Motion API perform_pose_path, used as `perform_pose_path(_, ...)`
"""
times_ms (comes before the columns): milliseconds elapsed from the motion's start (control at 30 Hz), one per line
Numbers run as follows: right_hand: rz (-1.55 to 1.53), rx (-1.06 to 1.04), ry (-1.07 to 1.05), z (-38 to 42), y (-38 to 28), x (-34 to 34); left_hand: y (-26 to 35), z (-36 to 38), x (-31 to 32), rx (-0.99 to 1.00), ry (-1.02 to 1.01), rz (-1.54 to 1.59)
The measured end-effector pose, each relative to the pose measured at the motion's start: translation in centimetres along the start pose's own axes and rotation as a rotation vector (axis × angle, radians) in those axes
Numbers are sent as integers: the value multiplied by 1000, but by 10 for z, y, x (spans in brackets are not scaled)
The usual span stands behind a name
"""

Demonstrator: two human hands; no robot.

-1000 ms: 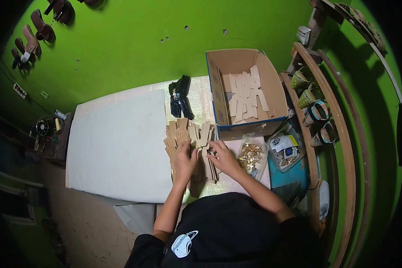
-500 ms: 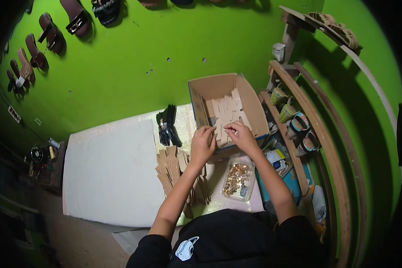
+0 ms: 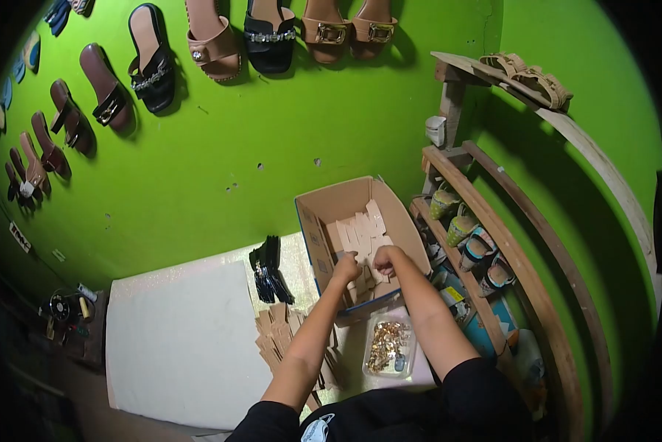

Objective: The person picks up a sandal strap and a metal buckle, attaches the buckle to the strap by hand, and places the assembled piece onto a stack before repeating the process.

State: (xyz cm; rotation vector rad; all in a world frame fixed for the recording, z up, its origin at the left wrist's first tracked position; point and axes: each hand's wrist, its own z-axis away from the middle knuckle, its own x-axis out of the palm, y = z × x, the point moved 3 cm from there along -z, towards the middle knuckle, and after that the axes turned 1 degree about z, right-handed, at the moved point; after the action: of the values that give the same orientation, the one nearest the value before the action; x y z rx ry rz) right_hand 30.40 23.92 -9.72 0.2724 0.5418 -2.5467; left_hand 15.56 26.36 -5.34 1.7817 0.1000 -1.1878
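Observation:
A cardboard box point(image 3: 412, 228) holds a heap of tan strips point(image 3: 360, 234). My left hand point(image 3: 347, 267) is over the near part of the heap, its fingers curled together; whatever they hold is too small to name. Beside it on the right, my right hand point(image 3: 387, 259) reaches down into the box with bent fingers, their tips hidden. A clear tray of gold-coloured pieces point(image 3: 388, 348) lies below the box. Brown strips point(image 3: 273, 337) are piled by my left forearm, and a black bundle point(image 3: 270, 271) lies left of the box.
A pale board point(image 3: 180, 339) covers the left of the table. Sandals point(image 3: 152, 62) hang on the green wall. Wooden racks point(image 3: 522, 221) with shoes stand close on the right. A dark machine point(image 3: 69, 313) is at the far left.
The view has tilted up, so the box and table appear lower and more sandals show. My hands have moved down into the box, and both have parted from their fingertip pinch above it.

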Motion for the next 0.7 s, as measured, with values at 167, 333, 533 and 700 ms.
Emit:
perform_pose_path(167,158,70,45,-74,15,-6,-42,-29,26,-343,-100,183)
perform_pose_path(333,139,59,190,10,-3,4,-43,-24,44,-444,-253,302)
perform_pose_path(533,7,23,182,15,-7,8,-56,-25,58,-519,-285,507)
perform_pose_path(700,-85,-84,268,25,-12,5,-25,-23,21,-435,-45,418)
